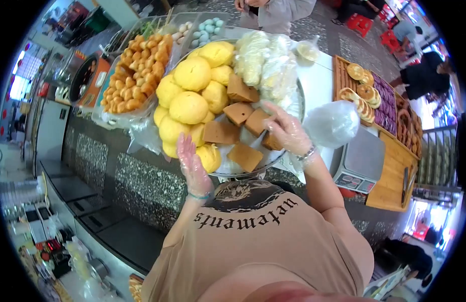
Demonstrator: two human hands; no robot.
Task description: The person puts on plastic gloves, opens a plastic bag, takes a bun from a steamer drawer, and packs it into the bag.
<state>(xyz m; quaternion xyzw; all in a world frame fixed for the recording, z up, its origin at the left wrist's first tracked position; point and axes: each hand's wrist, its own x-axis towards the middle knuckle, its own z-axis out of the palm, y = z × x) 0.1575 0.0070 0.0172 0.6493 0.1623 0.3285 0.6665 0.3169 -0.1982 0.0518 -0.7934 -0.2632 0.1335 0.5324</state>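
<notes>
I am holding my left hand (196, 168) by yellow buns (189, 107), right hand (289, 132) by brown cakes (221, 132), fingers apart; one tray (269, 158) is maybe keeping everything within reach.

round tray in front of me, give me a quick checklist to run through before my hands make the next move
1. Gloves on: ok, clear film covers both the left hand and the right hand.
2. Left hand free: ok, open beside the yellow buns, nothing seen in it.
3. Right hand clear of the brown cake pieces: cannot tell, it is over them and hides any contact.
4. Yellow buns wrapped: not ok, they lie bare.
5. Scale reading legible: cannot tell, its display is too small to read.
</notes>
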